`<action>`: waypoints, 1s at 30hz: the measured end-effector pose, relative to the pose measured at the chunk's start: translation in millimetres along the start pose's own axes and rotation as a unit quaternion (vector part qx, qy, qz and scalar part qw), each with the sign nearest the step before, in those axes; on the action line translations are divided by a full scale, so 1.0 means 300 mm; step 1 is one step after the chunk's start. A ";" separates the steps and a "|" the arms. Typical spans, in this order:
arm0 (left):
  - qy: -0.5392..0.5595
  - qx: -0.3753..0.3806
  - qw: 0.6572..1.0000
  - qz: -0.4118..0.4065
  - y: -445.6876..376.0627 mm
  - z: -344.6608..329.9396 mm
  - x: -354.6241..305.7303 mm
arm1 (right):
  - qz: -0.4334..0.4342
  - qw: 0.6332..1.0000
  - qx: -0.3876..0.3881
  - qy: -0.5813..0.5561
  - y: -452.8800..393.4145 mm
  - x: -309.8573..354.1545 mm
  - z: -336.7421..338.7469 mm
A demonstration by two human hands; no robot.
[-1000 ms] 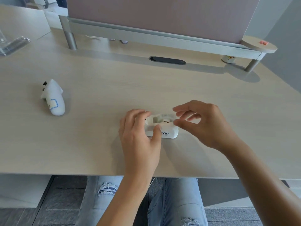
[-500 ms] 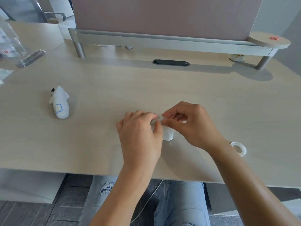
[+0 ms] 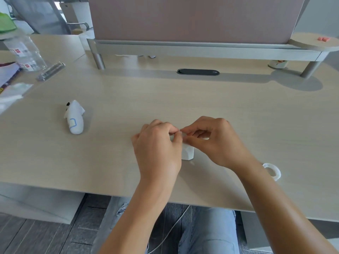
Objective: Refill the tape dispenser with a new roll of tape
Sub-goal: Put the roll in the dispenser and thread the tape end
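A small white tape dispenser (image 3: 188, 153) sits on the pale wooden desk (image 3: 201, 103), mostly hidden under my hands. My left hand (image 3: 157, 149) covers its left side, with the fingers curled over the top. My right hand (image 3: 214, 142) pinches at the top of the dispenser, its fingertips meeting those of the left hand. What the fingertips pinch is hidden. A clear roll of tape (image 3: 272, 171) lies flat on the desk to the right, just beyond my right forearm, touched by neither hand.
A white rocket-shaped object (image 3: 74, 117) lies at the left. A clear bottle (image 3: 25, 54), a clear case (image 3: 51, 71) and papers sit at the far left. A raised shelf (image 3: 201, 50) with a pink divider runs along the back, above a black cable slot (image 3: 198, 72). The desk's front edge is near.
My right hand has closed in onto the dispenser's top, and both hands now cover it. The view has tilted up, so the tape roll on the right has come into sight.
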State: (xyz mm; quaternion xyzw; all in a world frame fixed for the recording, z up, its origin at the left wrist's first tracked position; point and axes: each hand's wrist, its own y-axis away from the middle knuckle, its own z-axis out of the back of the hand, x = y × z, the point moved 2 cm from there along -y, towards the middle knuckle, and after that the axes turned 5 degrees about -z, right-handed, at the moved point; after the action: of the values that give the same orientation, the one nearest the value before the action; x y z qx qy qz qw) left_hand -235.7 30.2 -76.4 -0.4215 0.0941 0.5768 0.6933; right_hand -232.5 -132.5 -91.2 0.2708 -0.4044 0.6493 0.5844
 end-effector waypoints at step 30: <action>0.014 0.066 0.997 0.038 -0.027 0.002 -0.051 | -0.004 0.999 -0.004 0.044 0.013 0.038 -0.002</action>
State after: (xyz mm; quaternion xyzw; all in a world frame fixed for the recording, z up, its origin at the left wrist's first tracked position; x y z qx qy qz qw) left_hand -233.6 19.8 -62.8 -0.3793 0.1575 0.5890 0.6960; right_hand -238.1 -125.8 -83.0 0.2418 -0.3799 0.6563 0.6054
